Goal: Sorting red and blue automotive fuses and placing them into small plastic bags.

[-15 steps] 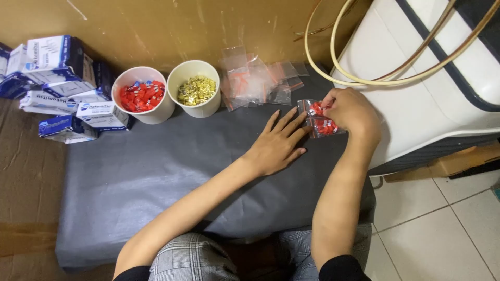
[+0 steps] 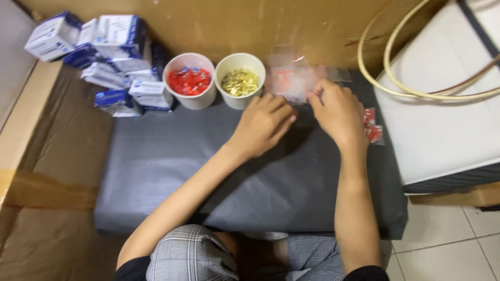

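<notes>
Hands meet at the far edge of a grey padded mat (image 2: 208, 171), over a loose pile of clear plastic bags (image 2: 294, 78) lying against the brown cardboard wall (image 2: 208, 26). Left hand (image 2: 263, 125) rests palm down just short of the pile, fingers together and lightly curled, fingertips near its front edge; it clamps nothing visible. Right hand (image 2: 338, 112) reaches into the pile with fingers bent; motion blur hides whether they pinch a bag, so its grip cannot be told. One filled bag of red pieces (image 2: 372, 127) lies on the mat just beside the right wrist, apart from the pile. Left of the pile stand two white cups, touching: one holds red pieces (image 2: 190, 81), one holds brass-coloured pieces (image 2: 240, 82). Blue-and-white boxes (image 2: 114, 57) are stacked further left. Cream hose (image 2: 416, 91) loops over a white appliance (image 2: 448, 130) at right.
</notes>
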